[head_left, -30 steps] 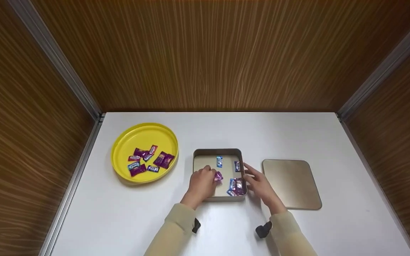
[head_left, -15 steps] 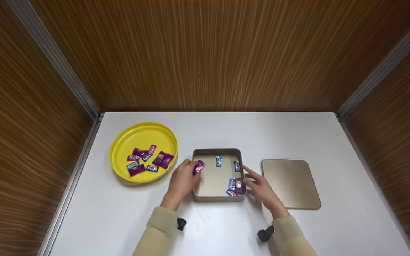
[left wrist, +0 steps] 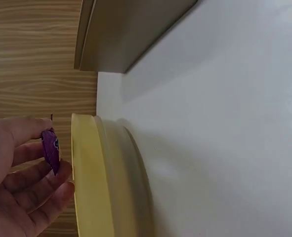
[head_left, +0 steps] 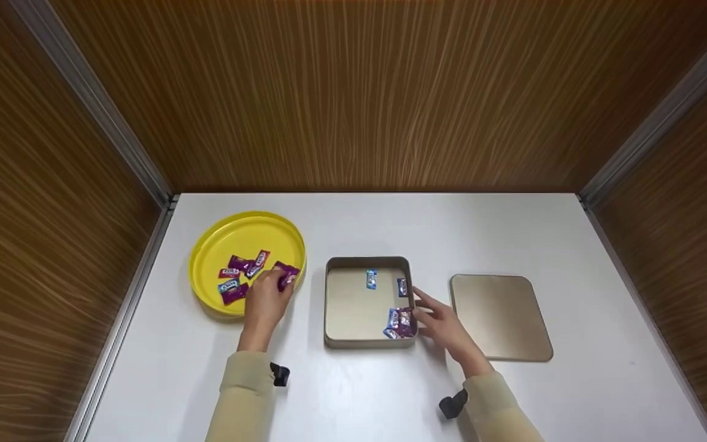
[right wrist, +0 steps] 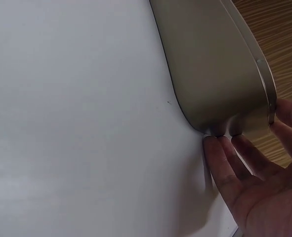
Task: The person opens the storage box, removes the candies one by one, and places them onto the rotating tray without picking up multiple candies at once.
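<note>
My left hand (head_left: 266,301) is over the right front of the yellow plate (head_left: 206,245). Between its thumb and fingers it pinches a purple-wrapped candy (left wrist: 51,149), near the plate's rim. Several wrapped candies lie on the plate, among them a red one (head_left: 262,258) and a teal one (head_left: 229,286); the hand hides part of the group. My right hand (head_left: 445,328) reaches to the square metal tin (head_left: 353,344), straight fingertips touching its outer right wall and rim. Inside the tin are a light blue candy (head_left: 371,279), a dark blue candy (head_left: 402,287) and a front right cluster (head_left: 399,323).
The tin's flat lid (head_left: 502,317) lies on the white table (head_left: 384,227), right of the right hand. Wood-grain panels (head_left: 353,98) enclose the back and both sides. Black cameras (head_left: 453,404) are strapped at the wrists.
My left hand has carried the purple candy out of the tin, leftward to the yellow plate. The tin has shifted slightly left, with the right hand's fingers staying at its right wall.
</note>
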